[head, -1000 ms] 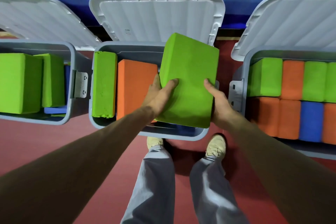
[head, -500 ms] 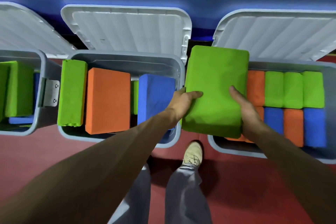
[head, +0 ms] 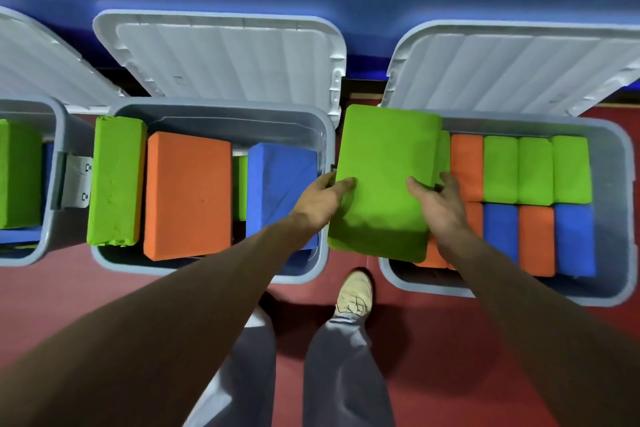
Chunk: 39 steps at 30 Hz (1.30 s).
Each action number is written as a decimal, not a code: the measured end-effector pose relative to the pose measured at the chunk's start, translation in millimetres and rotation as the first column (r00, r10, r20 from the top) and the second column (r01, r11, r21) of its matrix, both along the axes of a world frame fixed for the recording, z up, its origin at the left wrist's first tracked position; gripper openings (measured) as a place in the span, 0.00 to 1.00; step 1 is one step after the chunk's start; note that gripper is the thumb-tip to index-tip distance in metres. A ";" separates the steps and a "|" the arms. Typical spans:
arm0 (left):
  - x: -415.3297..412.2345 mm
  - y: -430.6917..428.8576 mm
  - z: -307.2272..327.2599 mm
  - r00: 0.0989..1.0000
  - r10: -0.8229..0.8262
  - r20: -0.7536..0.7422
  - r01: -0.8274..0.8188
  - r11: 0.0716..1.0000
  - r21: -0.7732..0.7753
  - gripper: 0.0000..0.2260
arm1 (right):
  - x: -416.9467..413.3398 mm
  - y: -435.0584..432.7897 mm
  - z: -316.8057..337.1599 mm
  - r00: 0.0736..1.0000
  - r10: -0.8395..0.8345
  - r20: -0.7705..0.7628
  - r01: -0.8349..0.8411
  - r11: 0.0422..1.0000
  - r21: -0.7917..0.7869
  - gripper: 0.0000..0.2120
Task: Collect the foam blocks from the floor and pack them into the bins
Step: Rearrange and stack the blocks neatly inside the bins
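A large green foam block (head: 382, 170) hangs over the left end of the right bin (head: 613, 204). My left hand (head: 320, 199) grips its left edge and my right hand (head: 438, 201) grips its right edge, thumbs on top. The right bin holds tight rows of orange, green and blue blocks (head: 535, 204). In the middle bin (head: 221, 114) lie a green block (head: 116, 180), an orange block (head: 188, 194) and a blue block (head: 282, 184). The held block hides the right bin's left corner.
A third bin (head: 57, 135) with green blocks stands at the far left. All three white lids (head: 225, 55) lean open against the blue wall. Red floor lies in front, with my legs and one shoe (head: 355, 295) between the bins.
I have carried the green block from over the middle bin rightward to the right bin's left end. The view has shifted right with it.
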<state>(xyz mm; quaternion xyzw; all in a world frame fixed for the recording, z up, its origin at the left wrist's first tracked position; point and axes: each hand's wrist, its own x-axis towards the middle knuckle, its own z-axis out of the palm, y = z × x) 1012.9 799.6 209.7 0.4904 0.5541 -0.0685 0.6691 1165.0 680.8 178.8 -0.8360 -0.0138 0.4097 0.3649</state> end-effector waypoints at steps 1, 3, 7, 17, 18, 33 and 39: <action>-4.0 4.1 3.5 1.000 -0.001 -0.015 0.001 1.000 0.010 0.20 | 0.4 3.7 4.6 0.998 0.012 0.061 -0.008 0.998 -0.060 0.36; -16.0 15.1 12.8 0.999 0.032 -0.033 -0.032 0.999 0.017 0.19 | -0.7 13.9 18.9 0.977 0.043 0.207 -0.008 0.986 -0.164 0.35; -51.0 45.7 30.0 0.991 0.135 -0.026 -0.134 0.991 0.009 0.16 | -20.6 44.0 52.4 0.865 0.195 0.462 -0.088 0.966 -0.244 0.27; -158.9 118.6 44.4 0.988 0.151 -0.043 -0.144 0.980 0.135 0.06 | -137.2 162.3 74.1 0.842 0.393 0.369 -0.395 0.916 -0.073 0.15; -172.3 125.3 43.4 0.988 0.146 -0.052 -0.136 0.978 0.160 0.07 | -152.4 172.0 69.8 0.850 0.426 0.309 -0.427 0.902 -0.070 0.15; -321.9 173.5 -18.3 0.939 0.233 -0.251 -0.144 0.934 0.327 0.33 | -304.6 225.5 -11.8 0.792 0.546 -0.274 -0.597 0.787 -0.158 0.43; -336.5 171.9 -44.0 0.914 0.200 -0.353 -0.103 0.956 0.275 0.46 | -337.9 232.8 -25.8 0.719 0.682 -0.133 -0.676 0.644 -0.357 0.58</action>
